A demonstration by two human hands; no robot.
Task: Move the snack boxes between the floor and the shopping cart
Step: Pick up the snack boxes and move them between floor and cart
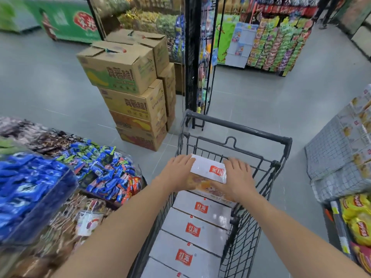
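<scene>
Mid-task, by judgement. In the shopping cart (239,127), lying flat: a row of snack boxes (200,229), at least four, white. Over the row's far end, tilted: the held snack box (208,170), clasped at its two ends between left hand (176,173) and right hand (239,177). Cannot tell whether going in or coming out. On the floor (251,93), no matching boxes in view.

Grey tiled floor (50,87), black rack (192,57), stocked snack shelves (277,47)

Bright, even light, soft shadows. Glare sheens the boxes (208,233). Edges bend and blur, worst at left.
</scene>
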